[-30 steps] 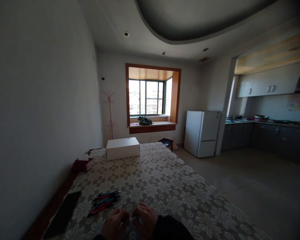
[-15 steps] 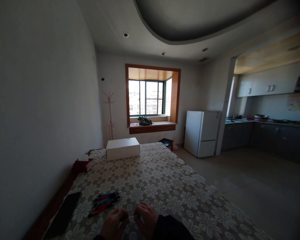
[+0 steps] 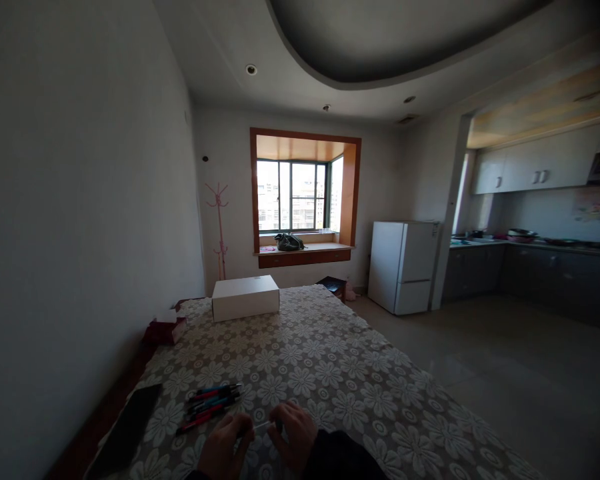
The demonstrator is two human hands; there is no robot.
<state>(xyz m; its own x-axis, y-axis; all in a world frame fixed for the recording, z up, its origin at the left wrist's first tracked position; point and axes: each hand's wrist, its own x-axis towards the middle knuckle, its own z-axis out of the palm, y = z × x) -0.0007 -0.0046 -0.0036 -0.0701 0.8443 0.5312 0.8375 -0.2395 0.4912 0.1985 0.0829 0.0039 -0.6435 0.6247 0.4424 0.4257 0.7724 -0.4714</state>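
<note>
My left hand [image 3: 226,443] and my right hand [image 3: 294,435] are low in the view, close together just above the tablecloth. A thin pale rod [image 3: 262,425], resembling a pen refill, spans the small gap between their fingertips. Each hand is closed in a pinch at one end of it. Something small and dark shows at the right fingertips, too dim to name. Just beyond my left hand lies a loose bunch of several pens [image 3: 211,400], with red, blue and black barrels.
A patterned tablecloth [image 3: 330,380] covers the table. A flat dark slab [image 3: 127,427] lies at its left edge. Farther off are a dark red tissue box [image 3: 165,331] and a white box [image 3: 245,300]. Beyond the table stand a stool [image 3: 333,285] and a white fridge [image 3: 387,267].
My hands have drawn slightly apart, the left shifting a little left. More of the pale rod now shows between them. The pens and boxes have stayed put.
</note>
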